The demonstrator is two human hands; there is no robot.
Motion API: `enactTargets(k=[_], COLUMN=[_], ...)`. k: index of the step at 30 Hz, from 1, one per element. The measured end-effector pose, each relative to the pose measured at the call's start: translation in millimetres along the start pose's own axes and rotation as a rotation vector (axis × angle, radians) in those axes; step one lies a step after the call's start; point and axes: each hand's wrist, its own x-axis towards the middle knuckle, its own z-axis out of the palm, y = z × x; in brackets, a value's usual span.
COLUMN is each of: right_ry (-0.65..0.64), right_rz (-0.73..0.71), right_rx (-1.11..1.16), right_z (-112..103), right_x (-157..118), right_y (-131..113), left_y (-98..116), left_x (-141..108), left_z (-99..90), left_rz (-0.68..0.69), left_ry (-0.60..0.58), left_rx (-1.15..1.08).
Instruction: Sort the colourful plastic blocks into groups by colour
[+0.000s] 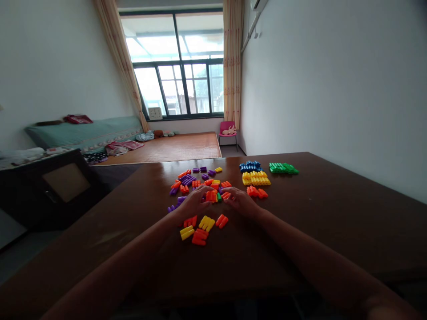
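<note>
Four tight colour groups stand on the desk (336, 195), and the yellow group (256, 178) serves as the landmark: the blue group (250, 166) sits just beyond it, the green group (283, 168) beyond it and to its right, the orange group (256, 192) just on its near side. Each of these keeps to a single colour, its ribbed plastic pieces packed side by side, which seems to be why they lie so close together and apart from the mixture. That mixture, loose and turned every way, spreads to the left of the yellow group: purple pieces (187, 180) mostly on the side farther from it, orange and yellow ones among them, with no order of colour that shows. Nearer the person than the yellow group, and to its left, lie a loose yellow piece (207, 223) and several neighbours, perhaps simply at the edge of the spread. The left hand (196, 200) and the right hand (239, 200) are also left of the yellow group, facing each other with a narrow gap between them. The left hand's fingers curve about an orange block (211, 195), and the right hand's bent fingertips are at a smaller orange piece (226, 195); whether either is gripped I cannot tell. A green piece (219, 197) shows between the two, within easy reach of both.
</note>
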Motion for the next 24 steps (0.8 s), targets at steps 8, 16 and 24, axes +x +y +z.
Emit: enactTargets(k=[8,16,24], right_ry=[-0.051,0.009,-0.126], right_rz=[0.067,0.328,0.52], right_rx=[0.148,0.1,0.16], right_z=[6.3,-102.4,-143.9], right_x=[1.8,-11.1,-41.0], right_y=[-10.5,51.0,90.2], left_y=[19.3,11.5,-10.7], left_x=[-1.0,-14.6,-12.3], left_z=[35.1,5.3,0.0], left_rz=[0.006,0.092,0.054], left_ry=[0.09,0.145,0.215], left_rx=[-0.222,-0.151,-0.158])
